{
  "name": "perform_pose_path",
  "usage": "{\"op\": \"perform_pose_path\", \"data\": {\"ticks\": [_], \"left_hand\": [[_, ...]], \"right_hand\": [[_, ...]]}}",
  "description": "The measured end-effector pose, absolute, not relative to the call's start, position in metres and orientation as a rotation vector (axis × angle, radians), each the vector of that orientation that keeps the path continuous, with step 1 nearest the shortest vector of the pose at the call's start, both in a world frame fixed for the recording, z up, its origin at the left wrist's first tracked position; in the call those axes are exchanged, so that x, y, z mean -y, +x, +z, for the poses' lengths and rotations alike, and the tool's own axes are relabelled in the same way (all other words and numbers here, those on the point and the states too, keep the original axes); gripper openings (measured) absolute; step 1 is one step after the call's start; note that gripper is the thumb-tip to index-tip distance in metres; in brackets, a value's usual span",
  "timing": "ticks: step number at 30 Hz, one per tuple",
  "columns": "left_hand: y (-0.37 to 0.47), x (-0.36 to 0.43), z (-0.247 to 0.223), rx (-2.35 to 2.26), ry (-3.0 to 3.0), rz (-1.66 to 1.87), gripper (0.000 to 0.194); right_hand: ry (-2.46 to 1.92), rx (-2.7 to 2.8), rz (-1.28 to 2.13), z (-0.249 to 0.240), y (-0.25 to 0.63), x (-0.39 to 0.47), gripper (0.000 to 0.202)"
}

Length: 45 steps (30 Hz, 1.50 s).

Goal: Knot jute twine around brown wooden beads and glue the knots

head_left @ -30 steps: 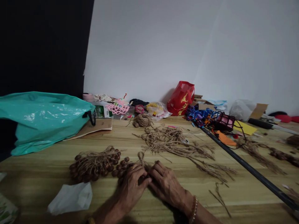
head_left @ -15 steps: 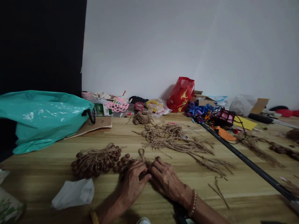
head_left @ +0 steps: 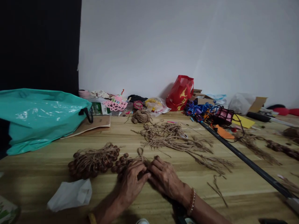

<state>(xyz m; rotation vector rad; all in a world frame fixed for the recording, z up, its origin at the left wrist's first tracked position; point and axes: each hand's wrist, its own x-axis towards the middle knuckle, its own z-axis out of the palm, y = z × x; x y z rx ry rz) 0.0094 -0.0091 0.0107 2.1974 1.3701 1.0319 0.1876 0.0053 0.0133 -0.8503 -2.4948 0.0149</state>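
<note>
My left hand (head_left: pixel 134 180) and my right hand (head_left: pixel 164 177) meet low in the middle of the view, fingers curled and closed on brown twine. A loop of that twine (head_left: pixel 140 152) pokes out beyond the fingertips; what lies between the fingers is mostly covered. Just left of my left hand are a few loose round brown beads (head_left: pixel 122 161). Farther left lies a large bundle of beads strung on twine (head_left: pixel 95 160). Ahead of my right hand spreads a tangled heap of cut twine (head_left: pixel 168 137).
A crumpled white tissue (head_left: pixel 71 194) lies at front left, with a turquoise plastic bag (head_left: pixel 42 118) behind it. A dark bar (head_left: pixel 243 157) crosses the wooden table on the right. Along the wall stand a red bag (head_left: pixel 179 93), a twine ball (head_left: pixel 141 116) and blue cords (head_left: pixel 198 110).
The whole view has shifted slightly, so things sit a little more to the left. My hands keep nearly the same pose on the twine.
</note>
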Motion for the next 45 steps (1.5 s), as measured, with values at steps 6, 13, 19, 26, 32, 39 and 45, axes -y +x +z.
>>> {"op": "perform_pose_path", "data": {"ticks": [6, 13, 19, 26, 32, 39, 45], "left_hand": [[0.0076, 0.0090, 0.0090, -1.367, 2.211, 1.153, 0.014], [0.0062, 0.0074, 0.0084, -1.347, 2.168, 1.203, 0.013], [0.0059, 0.0083, 0.0105, -1.357, 2.199, 1.150, 0.006], [0.0040, 0.0053, 0.0059, -1.375, 2.219, 1.083, 0.010], [0.0037, 0.0071, 0.0073, -1.367, 2.193, 1.093, 0.019], [0.0036, 0.0127, 0.0119, -1.414, 2.077, 1.174, 0.030], [0.0043, 0.0106, 0.0082, -1.394, 2.065, 1.222, 0.016]], "right_hand": [[-0.851, 2.400, 0.090, 0.0139, 0.1935, -0.0081, 0.021], [-0.860, 2.371, 0.070, 0.0138, 0.1930, -0.0067, 0.029], [-0.801, 2.395, 0.066, 0.0127, 0.1902, -0.0061, 0.018], [-0.792, 2.449, 0.029, 0.0120, 0.1884, -0.0051, 0.016], [-0.811, 2.425, 0.075, 0.0135, 0.1882, -0.0048, 0.014], [-0.839, 2.411, 0.158, 0.0183, 0.1888, -0.0037, 0.008], [-0.830, 2.412, 0.153, 0.0157, 0.1895, -0.0042, 0.012]]}}
